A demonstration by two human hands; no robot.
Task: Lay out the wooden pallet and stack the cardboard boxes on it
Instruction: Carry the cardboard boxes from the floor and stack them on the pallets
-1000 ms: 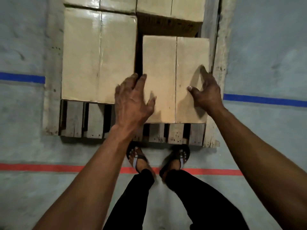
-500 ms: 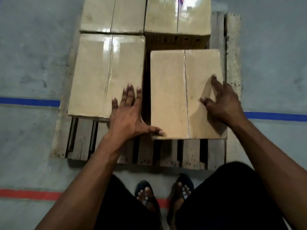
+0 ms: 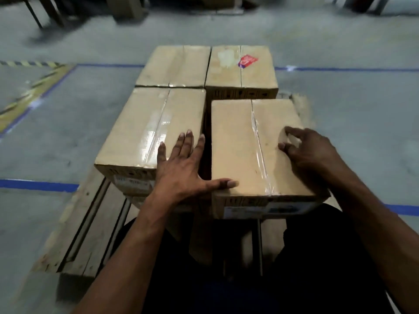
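Four tan taped cardboard boxes crowd the weathered wooden slatted pallet two by two; only a dark narrow slot parts the near pair, and the flat left hand bridges it. The far pair sits tight together. Bare slats lie free at the pallet's near left corner, and grey concrete floor stays open on both flanks
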